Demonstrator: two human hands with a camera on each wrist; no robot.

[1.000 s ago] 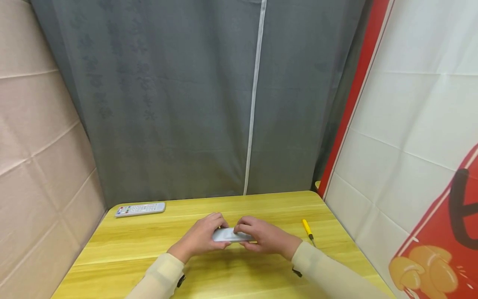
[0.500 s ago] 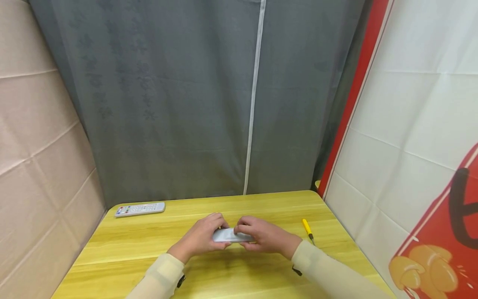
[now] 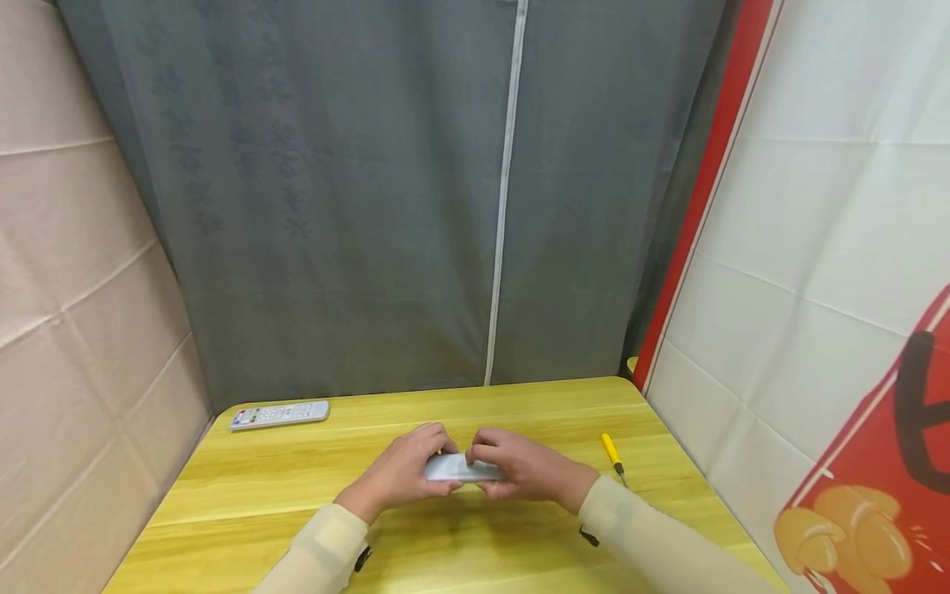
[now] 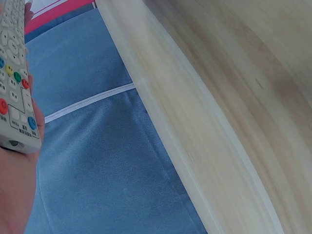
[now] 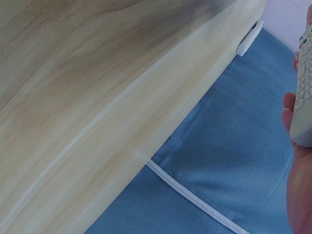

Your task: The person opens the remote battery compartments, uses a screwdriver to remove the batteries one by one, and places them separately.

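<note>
Both hands hold a light grey remote control [image 3: 448, 469] above the middle of the table. Its smooth back faces up in the head view, while the wrist views show its button side. My left hand [image 3: 406, 470] grips the left end, thumb along the near edge and fingers at the far edge. At the other end my right hand [image 3: 529, 470] grips it, with a bent finger pressed on the back. Coloured buttons show on the remote control [image 4: 12, 73] in the left wrist view. In the right wrist view the remote control [image 5: 303, 112] is cut off by the frame.
Another remote control [image 3: 279, 415] lies buttons up at the table's back left. A screwdriver [image 3: 611, 450] with a yellow handle lies on the right, its shaft partly behind the right forearm. The wood-grain table [image 3: 445, 569] meets a grey curtain [image 3: 356, 247] behind.
</note>
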